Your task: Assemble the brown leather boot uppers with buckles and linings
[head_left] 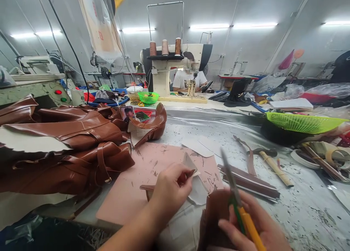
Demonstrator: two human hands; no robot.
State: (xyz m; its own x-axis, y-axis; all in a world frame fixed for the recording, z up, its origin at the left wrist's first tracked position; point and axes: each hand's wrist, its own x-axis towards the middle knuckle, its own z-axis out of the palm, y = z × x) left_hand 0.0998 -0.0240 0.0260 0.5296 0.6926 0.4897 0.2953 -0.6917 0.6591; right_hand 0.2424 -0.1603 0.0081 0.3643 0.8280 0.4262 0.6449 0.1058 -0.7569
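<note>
My left hand (175, 183) is closed in a pinch above the pink sheet (120, 200), with a small brown-and-pale scrap (193, 173) at its fingertips. A brown strip (147, 188) shows beside that wrist, mostly hidden. In my right hand (254, 221) is a pair of scissors (234, 185) with green and yellow handles, somewhat blurred, its blades pointing up and away from me. A brown leather piece (214, 214) stands up against the right hand's fingers; whether they grip it too is unclear. Pale paper-like pieces (198, 190) lie between the hands.
Brown leather boots (90, 130) are heaped on the left. Dark brown strips (251, 181) and a pale rolled stick (276, 169) lie to the right, before a lime-green basket (303, 123). Beyond stands a sewing machine (161, 76) with thread cones; a person (179, 79) sits behind it.
</note>
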